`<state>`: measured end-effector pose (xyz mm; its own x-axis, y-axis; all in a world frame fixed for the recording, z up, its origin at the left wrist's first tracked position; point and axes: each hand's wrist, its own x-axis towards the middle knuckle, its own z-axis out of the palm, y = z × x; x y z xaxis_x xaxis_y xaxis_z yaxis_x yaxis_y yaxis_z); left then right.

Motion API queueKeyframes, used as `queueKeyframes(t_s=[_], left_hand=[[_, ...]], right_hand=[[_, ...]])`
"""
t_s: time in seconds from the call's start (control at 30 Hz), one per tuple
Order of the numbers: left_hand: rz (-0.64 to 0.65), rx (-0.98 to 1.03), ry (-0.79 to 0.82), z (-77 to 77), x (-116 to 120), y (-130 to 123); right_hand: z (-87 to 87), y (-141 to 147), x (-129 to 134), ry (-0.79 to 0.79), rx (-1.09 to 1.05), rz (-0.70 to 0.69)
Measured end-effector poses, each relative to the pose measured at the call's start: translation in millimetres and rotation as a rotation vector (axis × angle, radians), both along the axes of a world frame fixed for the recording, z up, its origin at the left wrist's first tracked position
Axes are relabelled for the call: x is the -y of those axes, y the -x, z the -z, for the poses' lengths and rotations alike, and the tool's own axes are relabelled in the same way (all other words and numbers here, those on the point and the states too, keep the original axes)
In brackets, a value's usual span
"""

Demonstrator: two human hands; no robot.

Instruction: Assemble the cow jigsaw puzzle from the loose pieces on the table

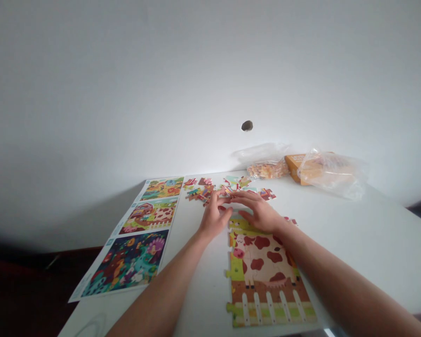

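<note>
A partly joined jigsaw puzzle lies flat before me, showing a spotted cow above a white fence. Just beyond its top edge, my left hand is at the near side of the loose puzzle pieces, fingers bent forward and thumb apart. My right hand arches over the puzzle's upper part, with its fingers stretched to the left and the thumb apart from them. The fingertips of both hands nearly meet among the pieces. Whether they touch a piece there is hard to make out. The right forearm covers part of the puzzle's right side.
To the left lies a printed picture sheet with three scenes, one matching the cow. At the back stand a clear bag of pieces and an orange box partly under a clear plastic bag. A white wall with a hole rises behind the white table.
</note>
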<state>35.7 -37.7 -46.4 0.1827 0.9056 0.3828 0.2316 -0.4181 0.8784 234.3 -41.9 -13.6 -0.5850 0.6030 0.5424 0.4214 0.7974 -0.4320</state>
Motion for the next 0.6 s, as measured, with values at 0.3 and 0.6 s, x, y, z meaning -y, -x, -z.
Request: queueKeyframes(t_s=[0.3,0.6], left_hand=[[0.299,-0.228,-0.118,-10.0,10.2,-1.0],[0.268,-0.577,-0.263,-14.7,12.0,-0.6]], right_hand=[[8.1,-5.5,-9.9,-0.1,-0.184,0.339],[11.1,-23.6,-21.1,0.025,0.141,0.543]])
